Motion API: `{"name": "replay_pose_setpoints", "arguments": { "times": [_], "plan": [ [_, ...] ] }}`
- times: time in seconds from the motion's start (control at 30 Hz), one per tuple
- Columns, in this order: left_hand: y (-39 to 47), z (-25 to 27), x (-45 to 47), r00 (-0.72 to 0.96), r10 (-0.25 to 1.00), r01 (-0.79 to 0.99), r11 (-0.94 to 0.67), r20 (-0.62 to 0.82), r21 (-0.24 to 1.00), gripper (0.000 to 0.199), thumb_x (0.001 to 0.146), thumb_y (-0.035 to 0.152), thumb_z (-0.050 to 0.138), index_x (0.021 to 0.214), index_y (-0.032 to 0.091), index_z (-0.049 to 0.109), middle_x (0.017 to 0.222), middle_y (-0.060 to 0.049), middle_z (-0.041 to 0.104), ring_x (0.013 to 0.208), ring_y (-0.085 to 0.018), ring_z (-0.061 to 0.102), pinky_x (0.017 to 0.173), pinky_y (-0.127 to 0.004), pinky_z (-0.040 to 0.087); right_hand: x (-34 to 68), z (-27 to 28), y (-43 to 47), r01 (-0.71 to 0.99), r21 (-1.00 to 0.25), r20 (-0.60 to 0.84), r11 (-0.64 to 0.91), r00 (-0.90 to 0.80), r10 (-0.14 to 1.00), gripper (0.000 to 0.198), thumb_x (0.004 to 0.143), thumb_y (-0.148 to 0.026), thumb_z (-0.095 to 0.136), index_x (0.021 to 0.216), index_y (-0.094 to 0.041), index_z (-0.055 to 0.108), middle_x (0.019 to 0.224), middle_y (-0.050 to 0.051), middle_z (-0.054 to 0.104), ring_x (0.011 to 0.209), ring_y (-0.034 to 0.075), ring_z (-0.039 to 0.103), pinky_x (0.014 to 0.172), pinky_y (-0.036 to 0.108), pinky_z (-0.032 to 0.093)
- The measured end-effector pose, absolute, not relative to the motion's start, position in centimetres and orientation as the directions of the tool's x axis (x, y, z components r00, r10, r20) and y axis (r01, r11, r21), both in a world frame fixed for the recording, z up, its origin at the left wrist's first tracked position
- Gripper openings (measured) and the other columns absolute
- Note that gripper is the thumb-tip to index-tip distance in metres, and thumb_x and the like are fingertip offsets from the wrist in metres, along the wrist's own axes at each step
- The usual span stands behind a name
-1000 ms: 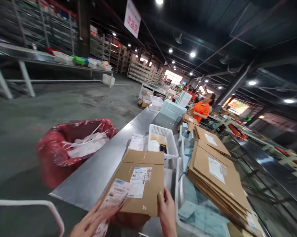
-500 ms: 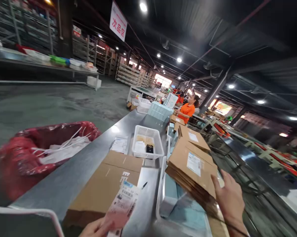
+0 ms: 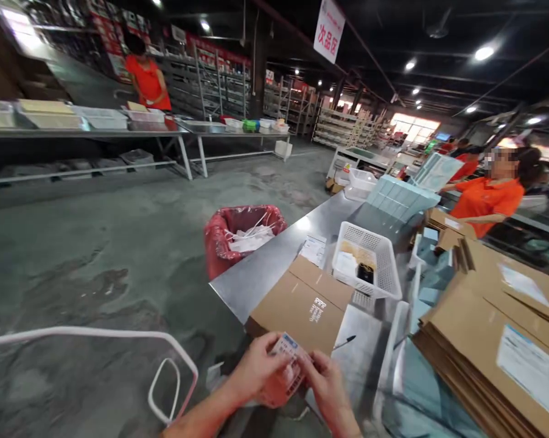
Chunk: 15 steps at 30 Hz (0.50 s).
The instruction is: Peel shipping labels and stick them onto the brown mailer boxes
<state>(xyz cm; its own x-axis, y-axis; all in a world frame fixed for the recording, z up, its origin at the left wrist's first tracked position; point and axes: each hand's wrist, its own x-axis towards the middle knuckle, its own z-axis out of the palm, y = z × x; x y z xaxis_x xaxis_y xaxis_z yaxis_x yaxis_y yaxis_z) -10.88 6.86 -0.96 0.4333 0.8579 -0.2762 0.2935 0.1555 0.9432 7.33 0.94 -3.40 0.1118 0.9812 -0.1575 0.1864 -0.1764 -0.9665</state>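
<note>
Between my two hands is a printed shipping label (image 3: 287, 372) with a barcode and a blue patch at its top. My left hand (image 3: 257, 368) pinches its left side, and my right hand (image 3: 325, 386) grips the right side near the top. Just beyond lies a flat brown cardboard box (image 3: 297, 298) with white print on the metal table. A black pen (image 3: 345, 342) rests to the right of the box. Part of the label is covered by my fingers.
A white basket (image 3: 388, 267) with small items stands behind the box. Stacked flat cartons (image 3: 466, 304) lie at the right over blue boxes. A red-lined bin (image 3: 217, 237) is left of the table (image 3: 238, 289). Co-workers in orange shirts stand right (image 3: 489, 201) and far left.
My right hand has left the carton stack and come over to the label. My left hand has drawn the label back from the box. The view has swung left.
</note>
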Motion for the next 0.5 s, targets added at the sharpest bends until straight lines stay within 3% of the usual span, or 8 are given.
{"name": "replay_pose_setpoints", "arguments": {
  "times": [0.07,0.1,0.2,0.3,0.4,0.5],
  "plan": [
    [7.8,-1.6,-9.9,0.394,0.867,0.158,0.264,-0.306,0.951,0.03,0.065,0.046,0.056,0.07,0.017,0.062,0.071,-0.003,0.061,0.072,-0.022,0.055,0.068,-0.031,0.043,6.8,-4.3,1.4,0.22,-0.964,-0.127,-0.149,0.113,0.985,0.046,0.088,-0.062,0.057,0.079,-0.018,0.067,0.074,0.003,0.067,0.07,0.017,0.059,0.063,0.026,0.045],
    [8.2,-2.3,-9.4,0.376,0.866,0.14,0.298,-0.329,0.944,0.029,0.063,0.047,0.056,0.064,0.019,0.056,0.063,0.0,0.054,0.065,-0.018,0.049,0.062,-0.029,0.039,6.6,-4.7,1.8,0.263,-0.956,-0.094,-0.127,0.137,0.986,0.042,0.089,-0.059,0.058,0.084,-0.019,0.069,0.081,0.005,0.07,0.076,0.019,0.062,0.067,0.027,0.048],
    [9.1,-5.3,-9.1,0.341,0.862,0.17,0.335,-0.374,0.927,0.033,0.057,0.052,0.061,0.057,0.021,0.049,0.059,0.004,0.044,0.061,-0.015,0.04,0.058,-0.028,0.031,6.6,-6.0,3.5,0.461,-0.884,0.021,-0.073,0.194,0.981,0.035,0.09,-0.051,0.057,0.081,-0.02,0.07,0.078,0.004,0.07,0.074,0.019,0.064,0.067,0.027,0.048],
    [9.7,-8.2,-10.2,0.304,0.851,0.21,0.379,-0.429,0.901,0.042,0.056,0.06,0.064,0.052,0.023,0.043,0.056,0.005,0.038,0.06,-0.015,0.037,0.057,-0.028,0.025,8.0,-7.6,6.6,0.618,-0.785,0.136,-0.045,0.242,0.961,0.04,0.095,-0.051,0.047,0.076,-0.021,0.066,0.072,0.002,0.067,0.07,0.017,0.063,0.066,0.027,0.048],
    [9.9,-10.2,-12.1,0.288,0.813,0.245,0.448,-0.506,0.859,0.045,0.053,0.064,0.066,0.052,0.023,0.047,0.054,0.005,0.042,0.059,-0.016,0.042,0.058,-0.029,0.027,10.4,-9.5,10.8,0.698,-0.712,0.219,-0.071,0.317,0.923,0.046,0.097,-0.055,0.039,0.08,-0.02,0.063,0.078,0.004,0.067,0.075,0.019,0.061,0.071,0.031,0.047],
    [9.4,-11.6,-13.7,0.308,0.765,0.236,0.514,-0.565,0.825,0.045,0.049,0.059,0.072,0.067,0.019,0.063,0.063,0.0,0.06,0.067,-0.023,0.057,0.063,-0.031,0.039,12.4,-11.4,14.4,0.782,-0.618,0.291,-0.078,0.32,0.902,0.05,0.098,-0.056,0.031,0.078,-0.021,0.061,0.078,0.007,0.065,0.077,0.022,0.058,0.073,0.034,0.045]
  ]
}}
